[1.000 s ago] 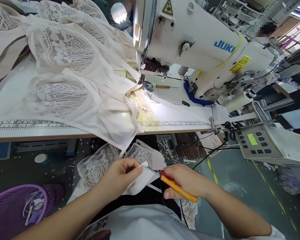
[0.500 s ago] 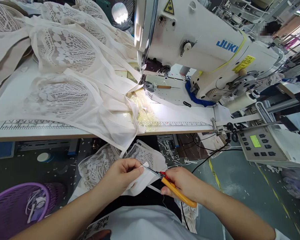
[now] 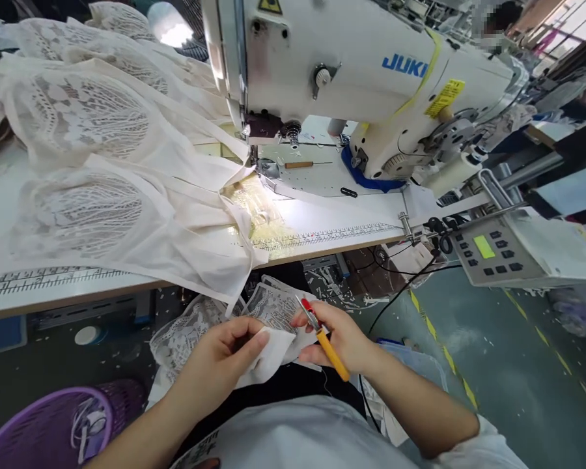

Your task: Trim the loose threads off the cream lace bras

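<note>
Below the table edge, my left hand [image 3: 224, 355] pinches the edge of a white fabric piece [image 3: 272, 355] between thumb and fingers. The fabric belongs with a white lace garment [image 3: 190, 329] lying over my lap. To the right, my right hand [image 3: 339, 335] is closed round small scissors [image 3: 333, 355] with an orange handle and a red part. Their metal tip points up and left, a short way apart from the fabric. More white lace garments [image 3: 88, 208] lie on the table at the left and hang over its front edge.
A white JUKI sewing machine [image 3: 342, 71] stands over the table [image 3: 322, 238]. An orange-handled awl [image 3: 299, 165] lies by it. A control box [image 3: 498, 251] is at the right, a purple basket [image 3: 43, 430] at the lower left. Black cables hang below the table.
The scissors have come away from the fabric and turned more upright in my right hand. My left hand still pinches the fabric. The view has shifted to the right.
</note>
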A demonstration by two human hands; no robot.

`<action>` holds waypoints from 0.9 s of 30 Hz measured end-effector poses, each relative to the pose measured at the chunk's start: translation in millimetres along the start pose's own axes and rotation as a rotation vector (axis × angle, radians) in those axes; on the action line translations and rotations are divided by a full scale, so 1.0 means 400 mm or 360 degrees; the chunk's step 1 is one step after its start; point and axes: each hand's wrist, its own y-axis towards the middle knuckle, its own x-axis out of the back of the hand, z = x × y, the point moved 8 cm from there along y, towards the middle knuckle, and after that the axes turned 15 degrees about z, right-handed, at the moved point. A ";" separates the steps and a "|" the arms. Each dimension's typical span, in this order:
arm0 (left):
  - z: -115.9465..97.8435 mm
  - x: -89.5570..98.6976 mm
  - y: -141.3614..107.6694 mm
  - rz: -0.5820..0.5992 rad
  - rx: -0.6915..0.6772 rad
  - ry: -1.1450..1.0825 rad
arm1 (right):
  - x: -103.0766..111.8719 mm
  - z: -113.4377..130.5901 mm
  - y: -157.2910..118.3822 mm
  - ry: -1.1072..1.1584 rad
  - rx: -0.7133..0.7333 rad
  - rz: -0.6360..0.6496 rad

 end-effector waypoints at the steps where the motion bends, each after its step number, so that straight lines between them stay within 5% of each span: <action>1: 0.001 0.004 -0.005 -0.0025 0.0011 -0.0001 | -0.012 -0.001 0.006 0.0156 0.0034 -0.0039; 6: 0.007 0.028 -0.030 -0.0221 0.0102 -0.0066 | -0.059 -0.029 0.028 0.0698 0.0068 -0.0211; 16: 0.051 0.043 -0.029 -0.0228 0.0143 -0.0302 | -0.087 -0.039 0.046 0.0825 -0.0157 -0.0077; 23: 0.040 0.011 -0.039 -0.0117 0.0195 -0.0388 | -0.076 0.017 0.050 0.0856 -0.0042 0.0258; 27: 0.042 0.004 -0.038 -0.0170 0.0210 -0.0397 | -0.057 0.004 0.049 0.0746 -0.0094 0.0175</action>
